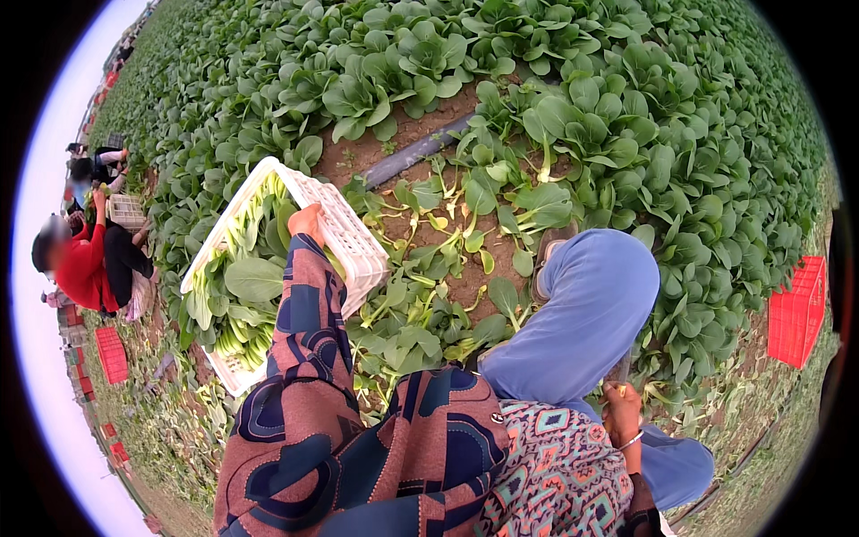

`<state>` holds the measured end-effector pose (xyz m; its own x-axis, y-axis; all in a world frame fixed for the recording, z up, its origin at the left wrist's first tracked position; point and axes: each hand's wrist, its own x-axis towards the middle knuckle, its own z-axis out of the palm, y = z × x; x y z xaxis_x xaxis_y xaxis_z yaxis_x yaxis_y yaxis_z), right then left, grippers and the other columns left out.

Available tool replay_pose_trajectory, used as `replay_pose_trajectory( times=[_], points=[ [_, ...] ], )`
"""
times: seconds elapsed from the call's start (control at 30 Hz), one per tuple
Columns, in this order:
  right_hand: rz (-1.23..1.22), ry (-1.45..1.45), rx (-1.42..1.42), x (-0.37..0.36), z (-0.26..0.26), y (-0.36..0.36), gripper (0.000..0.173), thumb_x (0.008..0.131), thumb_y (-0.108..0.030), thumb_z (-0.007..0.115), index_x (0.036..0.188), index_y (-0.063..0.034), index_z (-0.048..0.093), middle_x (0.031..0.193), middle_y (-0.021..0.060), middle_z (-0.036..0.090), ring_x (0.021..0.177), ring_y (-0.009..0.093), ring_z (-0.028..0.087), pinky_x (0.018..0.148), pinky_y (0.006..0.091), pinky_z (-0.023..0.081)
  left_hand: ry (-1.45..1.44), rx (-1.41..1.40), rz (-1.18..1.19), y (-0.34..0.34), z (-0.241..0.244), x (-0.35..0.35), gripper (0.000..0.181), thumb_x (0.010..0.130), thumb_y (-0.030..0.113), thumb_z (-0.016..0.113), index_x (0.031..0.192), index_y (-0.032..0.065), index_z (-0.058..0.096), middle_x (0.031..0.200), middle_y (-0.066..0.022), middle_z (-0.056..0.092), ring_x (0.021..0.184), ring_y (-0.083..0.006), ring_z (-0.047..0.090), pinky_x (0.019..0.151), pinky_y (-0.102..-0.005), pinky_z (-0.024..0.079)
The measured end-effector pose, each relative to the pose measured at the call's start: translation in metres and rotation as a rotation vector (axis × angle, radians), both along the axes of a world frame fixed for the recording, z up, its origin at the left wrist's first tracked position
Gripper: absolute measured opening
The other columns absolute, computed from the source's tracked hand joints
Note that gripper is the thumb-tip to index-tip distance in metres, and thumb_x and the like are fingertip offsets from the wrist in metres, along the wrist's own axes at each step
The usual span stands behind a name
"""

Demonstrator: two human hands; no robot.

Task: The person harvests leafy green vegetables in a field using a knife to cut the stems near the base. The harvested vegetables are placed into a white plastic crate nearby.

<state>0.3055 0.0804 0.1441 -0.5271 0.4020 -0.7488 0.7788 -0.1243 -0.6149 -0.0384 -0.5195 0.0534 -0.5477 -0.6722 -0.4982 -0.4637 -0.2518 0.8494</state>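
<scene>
My left hand (307,221) grips the near rim of a white plastic crate (342,235), its fingertips hidden inside. The crate looks tilted and holds bunches of pak choi (251,278), with pale stems and broad green leaves. My right hand (621,408) is low beside my bent knee, closed around a small yellowish thing. Most of that thing is hidden by the fingers, and I cannot tell what it is. Cut or pulled pak choi plants and loose leaves (416,332) lie on the soil between the crate and my shoe (547,258).
Dense standing pak choi (429,60) fills the ground ahead and to the right. A dark flat hose (416,153) crosses bare soil. Red crates (797,312) stand right and left. At far left a person in red (87,268) crouches near another pale crate (126,210).
</scene>
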Motion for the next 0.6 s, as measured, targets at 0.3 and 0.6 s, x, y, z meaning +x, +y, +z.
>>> replay_pose_trajectory(
  times=[0.3, 0.6],
  points=[
    [-0.104, 0.004, -0.175, 0.02, -0.017, 0.01, 0.008, 0.086, -0.009, 0.06, 0.09, -0.0025, 0.058, 0.063, 0.0056, 0.059, 0.039, 0.009, 0.045, 0.036, 0.0215, 0.035, -0.045, -0.009, -0.135, 0.015, 0.019, 0.008, 0.023, 0.079, 0.001, 0.053, 0.1, -0.0051, 0.051, 0.079, -0.0111, 0.055, 0.066, -0.0219, 0.055, 0.057, -0.0331, 0.05],
    [-0.238, 0.079, -0.107, 0.03, 0.032, 0.016, 0.012, 0.086, -0.011, 0.062, 0.093, -0.0028, 0.057, 0.065, 0.0047, 0.059, 0.039, 0.008, 0.045, 0.036, 0.0205, 0.034, -0.046, 0.176, -0.101, 0.073, 0.043, 0.059, 0.018, 0.08, 0.015, 0.059, 0.092, 0.0048, 0.051, 0.066, -0.0045, 0.052, 0.053, -0.0172, 0.051, 0.049, -0.0294, 0.046]
  ],
)
